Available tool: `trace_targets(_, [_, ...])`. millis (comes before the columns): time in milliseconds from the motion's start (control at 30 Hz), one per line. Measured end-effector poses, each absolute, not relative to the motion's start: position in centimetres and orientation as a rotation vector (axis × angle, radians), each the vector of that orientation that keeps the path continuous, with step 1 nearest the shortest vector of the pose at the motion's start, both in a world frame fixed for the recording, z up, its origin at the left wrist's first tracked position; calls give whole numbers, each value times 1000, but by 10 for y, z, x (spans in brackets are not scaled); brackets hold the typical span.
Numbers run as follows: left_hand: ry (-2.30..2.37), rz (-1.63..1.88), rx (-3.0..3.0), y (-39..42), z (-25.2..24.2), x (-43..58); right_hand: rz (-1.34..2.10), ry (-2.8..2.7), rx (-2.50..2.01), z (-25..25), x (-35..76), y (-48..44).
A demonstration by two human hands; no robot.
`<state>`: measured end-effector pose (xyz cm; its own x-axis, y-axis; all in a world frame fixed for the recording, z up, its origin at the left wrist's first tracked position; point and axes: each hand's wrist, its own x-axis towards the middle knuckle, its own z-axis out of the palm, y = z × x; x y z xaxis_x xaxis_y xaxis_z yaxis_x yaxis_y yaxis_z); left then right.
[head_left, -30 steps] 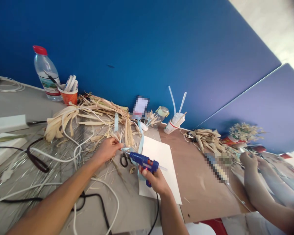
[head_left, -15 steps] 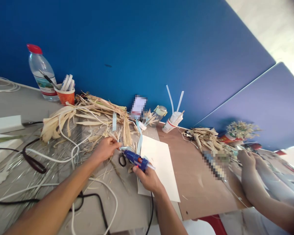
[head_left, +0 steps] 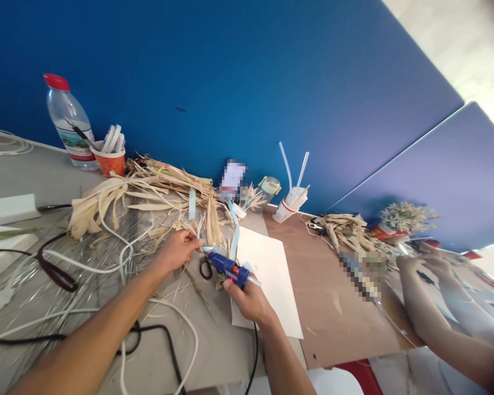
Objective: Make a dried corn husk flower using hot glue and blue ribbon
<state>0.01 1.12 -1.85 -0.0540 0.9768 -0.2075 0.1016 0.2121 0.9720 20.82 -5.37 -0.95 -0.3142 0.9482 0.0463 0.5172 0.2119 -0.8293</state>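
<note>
Head view, left to right along a cluttered table [head_left: 222,356]. At far left, a red-capped bottle [head_left: 72,131], just beside an orange cup [head_left: 110,163]. Nearer, a loose tangle of white cable [head_left: 86,269]. Against the blue wall [head_left: 189,66], a heap of dried husks [head_left: 173,178]. On the near side of that heap, left hand [head_left: 178,250], thumb and fingertips pressed together, pinching a small pale-blue strip [head_left: 209,249]; exact shape too small to tell. Just to the right, scissors [head_left: 206,269], partly hidden by a blue glue gun [head_left: 226,267], nozzle aimed at the strip, contact unclear. Right hand [head_left: 249,300] wrapped around the gun, most fingers hidden.

Changed within the last second: gun swung more end-on, grip now hidden behind the hand; hardly any movement in the last half second. Likely mid-gluing, judging by that steadiness.

Partly beneath the right hand, white paper [head_left: 271,274]; farther off, a jar [head_left: 267,192] and a white cup [head_left: 286,210]. At far right, a co-worker's hands [head_left: 409,264], slightly farther apart than half a second ago, near a dried plant [head_left: 407,216].
</note>
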Motion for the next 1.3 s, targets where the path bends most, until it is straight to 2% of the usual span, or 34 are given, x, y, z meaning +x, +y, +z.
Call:
trace_targets(900, [1437, 1005, 1137, 11, -16, 0, 1006, -1863, -1291, -14, 220, -55])
trace_targets(1067, [1435, 1024, 1135, 11, -17, 1, 723, -1809, -1430, 0, 233, -55])
trace_targets(1200, [1390, 1067, 1138, 12, -23, 1, 326, -1873, -1734, 4, 254, -44])
trace_targets(1300, [1361, 1061, 1159, 12, -28, -1, 161, -1932, -1972, -7, 273, -33])
